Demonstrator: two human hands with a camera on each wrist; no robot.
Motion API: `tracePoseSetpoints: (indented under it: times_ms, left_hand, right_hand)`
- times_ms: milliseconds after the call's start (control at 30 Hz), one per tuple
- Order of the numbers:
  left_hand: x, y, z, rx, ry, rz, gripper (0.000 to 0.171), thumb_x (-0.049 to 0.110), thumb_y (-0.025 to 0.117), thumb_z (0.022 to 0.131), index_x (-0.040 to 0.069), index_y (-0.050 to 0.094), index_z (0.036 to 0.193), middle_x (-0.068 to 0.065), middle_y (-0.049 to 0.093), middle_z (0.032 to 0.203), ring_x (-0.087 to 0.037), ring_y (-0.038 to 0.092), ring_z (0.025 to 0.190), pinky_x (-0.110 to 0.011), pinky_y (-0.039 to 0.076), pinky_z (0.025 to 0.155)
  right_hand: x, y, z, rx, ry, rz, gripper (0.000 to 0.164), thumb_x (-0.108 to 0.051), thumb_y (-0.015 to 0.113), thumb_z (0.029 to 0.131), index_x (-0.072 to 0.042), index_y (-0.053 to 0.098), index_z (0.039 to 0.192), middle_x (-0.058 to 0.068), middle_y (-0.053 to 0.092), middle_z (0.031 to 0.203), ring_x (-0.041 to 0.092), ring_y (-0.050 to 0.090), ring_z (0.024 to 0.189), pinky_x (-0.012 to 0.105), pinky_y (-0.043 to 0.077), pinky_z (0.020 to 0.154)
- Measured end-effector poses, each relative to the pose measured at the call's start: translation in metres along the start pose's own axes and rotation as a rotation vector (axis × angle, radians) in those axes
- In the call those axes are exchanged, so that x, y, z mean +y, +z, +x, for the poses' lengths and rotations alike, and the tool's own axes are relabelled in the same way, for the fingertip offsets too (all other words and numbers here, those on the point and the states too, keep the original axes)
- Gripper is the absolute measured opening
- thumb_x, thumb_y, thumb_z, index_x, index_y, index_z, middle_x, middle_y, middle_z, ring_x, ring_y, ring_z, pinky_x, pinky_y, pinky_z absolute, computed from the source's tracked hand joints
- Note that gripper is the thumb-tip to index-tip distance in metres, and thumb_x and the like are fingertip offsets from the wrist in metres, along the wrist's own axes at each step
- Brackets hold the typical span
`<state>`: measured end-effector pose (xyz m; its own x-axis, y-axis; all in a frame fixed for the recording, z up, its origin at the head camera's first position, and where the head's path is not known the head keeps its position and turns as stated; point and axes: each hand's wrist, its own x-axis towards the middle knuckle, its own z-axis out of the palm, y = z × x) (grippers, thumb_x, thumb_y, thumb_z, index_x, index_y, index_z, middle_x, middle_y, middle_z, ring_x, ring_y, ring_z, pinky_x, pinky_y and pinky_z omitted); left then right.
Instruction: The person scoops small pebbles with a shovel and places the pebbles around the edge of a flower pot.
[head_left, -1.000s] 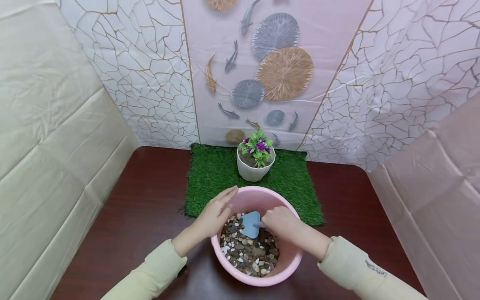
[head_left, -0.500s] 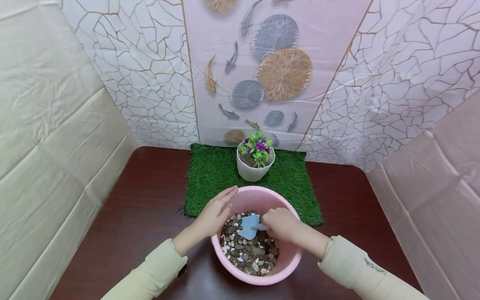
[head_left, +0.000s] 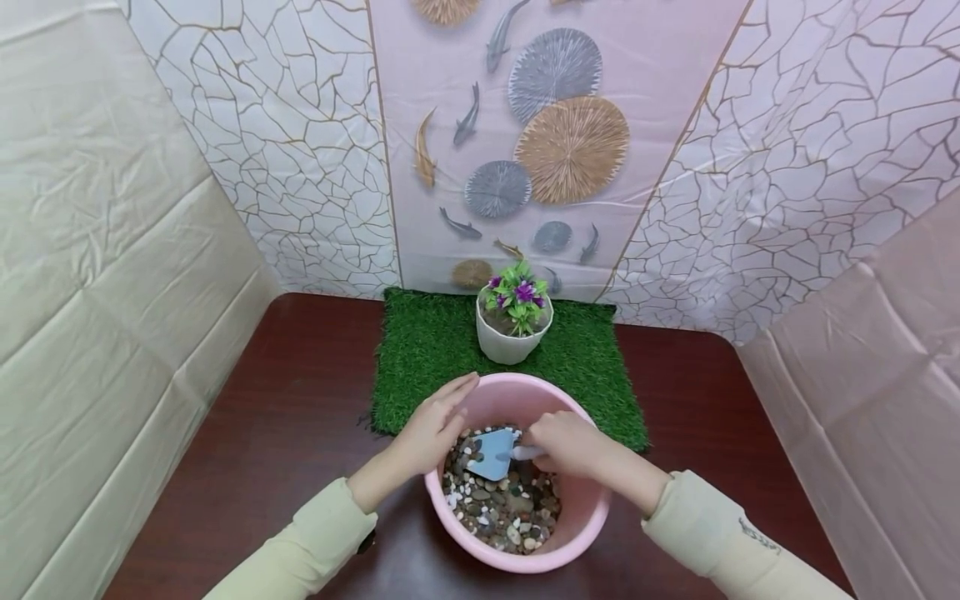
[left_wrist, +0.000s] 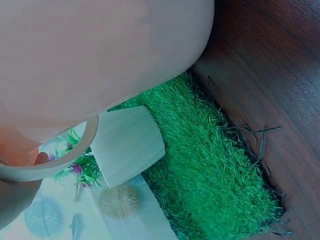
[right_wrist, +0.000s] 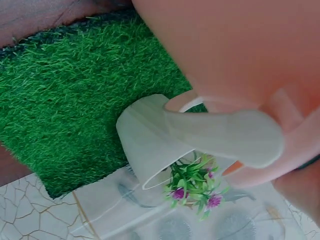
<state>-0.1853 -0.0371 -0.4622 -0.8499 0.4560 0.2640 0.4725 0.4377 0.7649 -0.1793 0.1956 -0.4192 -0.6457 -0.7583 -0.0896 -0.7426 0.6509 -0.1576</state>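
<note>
Work the blue scoop [head_left: 491, 456] low among the pebbles [head_left: 483, 504], inside the pink tub [head_left: 513, 400], blade toward the left with a few stones along its leading side. Grip well closed in the right hand [head_left: 564, 442]: a fist curled round the grey handle [head_left: 527, 452]. Left hand [head_left: 427, 429] uncurled, fingers laid straight along the far-left rim, thumb just inside; amount of pressure impossible to tell. For a good pass, brace lightly there against skidding, slip the blade under the stones at a shallow angle, and level it before any lift; likely to jam if driven steeply into so uneven a bed. Mind the right knuckles, close to the tub's inner wall. For room, go by the table [head_left: 300, 400]: tub central on the near side, nearest table edge out of view, and overlapping the near edge of the green mat [head_left: 420, 367] in the head view, whether on it or just in front not clear. Avoid swinging straight forward, toward the white pot [head_left: 508, 345] on the mat, near the middle of the table's far edge. Prefer the freer space sideways, toward the far-left and far-right corners, within the pale cloth panels [head_left: 135, 333] on both sides.
</note>
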Motion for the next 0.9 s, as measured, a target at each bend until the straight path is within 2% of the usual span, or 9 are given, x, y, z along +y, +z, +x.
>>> tracePoseSetpoints:
  times_ms: [33, 100, 167, 200, 333, 467, 567, 700, 900]
  left_hand:
    - [0.001, 0.000, 0.000, -0.004, -0.004, 0.002, 0.048, 0.008, 0.041, 0.095, 0.001, 0.037, 0.143, -0.012, 0.037, 0.149, -0.020, 0.057, 0.113, -0.036, 0.046, 0.096]
    - [0.001, 0.000, 0.000, -0.010, -0.008, 0.008, 0.048, 0.007, 0.041, 0.096, 0.001, 0.037, 0.143, -0.012, 0.037, 0.150, -0.013, 0.060, 0.086, -0.030, 0.049, 0.084]
    - [0.002, 0.000, 0.000, -0.012, -0.009, 0.008, 0.048, 0.007, 0.041, 0.096, 0.001, 0.037, 0.143, -0.012, 0.037, 0.150, -0.008, 0.048, 0.065, -0.026, 0.044, 0.069]
    - [0.002, 0.000, 0.000, -0.012, -0.007, 0.009, 0.048, 0.007, 0.041, 0.096, 0.001, 0.037, 0.143, -0.012, 0.037, 0.150, -0.007, 0.044, 0.060, -0.025, 0.043, 0.065]
    - [0.002, 0.001, 0.000, -0.013, -0.008, 0.007, 0.048, 0.007, 0.041, 0.096, 0.001, 0.037, 0.143, -0.012, 0.037, 0.149, -0.012, 0.052, 0.076, -0.024, 0.043, 0.067]
    - [0.001, 0.000, 0.000, -0.011, -0.015, 0.005, 0.048, 0.007, 0.041, 0.096, 0.002, 0.037, 0.143, -0.011, 0.037, 0.149, -0.011, 0.050, 0.065, -0.024, 0.043, 0.065]
    - [0.002, -0.002, 0.000, -0.007, -0.008, 0.000, 0.048, 0.005, 0.041, 0.095, 0.001, 0.037, 0.143, -0.013, 0.037, 0.149, -0.005, 0.037, 0.051, -0.024, 0.041, 0.062]
    - [0.001, -0.002, 0.000, 0.000, 0.012, -0.008, 0.048, 0.005, 0.042, 0.095, -0.001, 0.038, 0.142, -0.016, 0.037, 0.149, 0.001, 0.031, 0.048, -0.024, 0.041, 0.062]
    - [0.000, -0.002, 0.000, -0.002, 0.013, -0.018, 0.049, 0.005, 0.043, 0.095, -0.001, 0.037, 0.143, -0.017, 0.037, 0.149, 0.001, 0.029, 0.044, -0.022, 0.042, 0.057]
  right_hand:
    - [0.001, 0.000, -0.001, -0.005, -0.006, 0.003, 0.015, -0.007, 0.073, 0.070, -0.018, 0.064, 0.068, -0.009, 0.058, 0.062, 0.005, 0.050, 0.055, 0.024, 0.047, 0.056]
    - [0.003, -0.002, -0.002, -0.009, -0.020, 0.008, 0.014, -0.008, 0.073, 0.071, -0.018, 0.063, 0.069, -0.009, 0.058, 0.062, 0.004, 0.050, 0.054, 0.024, 0.047, 0.056]
    - [0.004, -0.004, -0.004, -0.008, -0.023, 0.015, 0.014, -0.008, 0.072, 0.072, -0.018, 0.063, 0.069, -0.009, 0.058, 0.062, 0.004, 0.050, 0.054, 0.023, 0.047, 0.055]
    - [0.004, -0.005, -0.006, -0.004, -0.024, 0.019, 0.013, -0.008, 0.072, 0.072, -0.018, 0.064, 0.069, -0.010, 0.059, 0.062, 0.004, 0.050, 0.054, 0.023, 0.047, 0.055]
    - [0.005, -0.009, -0.010, 0.022, -0.026, 0.019, 0.010, -0.007, 0.073, 0.072, -0.016, 0.068, 0.073, -0.009, 0.062, 0.064, 0.005, 0.055, 0.056, 0.022, 0.048, 0.055]
    - [0.006, -0.008, -0.012, 0.044, -0.030, 0.001, 0.009, -0.009, 0.073, 0.073, -0.016, 0.069, 0.074, -0.009, 0.062, 0.065, 0.004, 0.055, 0.057, 0.023, 0.048, 0.055]
    - [0.006, -0.008, -0.012, 0.054, -0.040, -0.002, 0.008, -0.010, 0.074, 0.074, -0.017, 0.069, 0.074, -0.009, 0.062, 0.064, 0.004, 0.054, 0.056, 0.023, 0.047, 0.054]
    - [0.007, -0.009, -0.013, 0.049, -0.044, 0.011, 0.009, -0.011, 0.074, 0.075, -0.018, 0.069, 0.076, -0.010, 0.062, 0.065, 0.003, 0.054, 0.056, 0.022, 0.046, 0.053]
    - [0.008, -0.010, -0.015, 0.049, -0.049, 0.029, 0.010, -0.011, 0.074, 0.075, -0.019, 0.069, 0.079, -0.011, 0.063, 0.067, 0.001, 0.055, 0.058, 0.021, 0.047, 0.055]
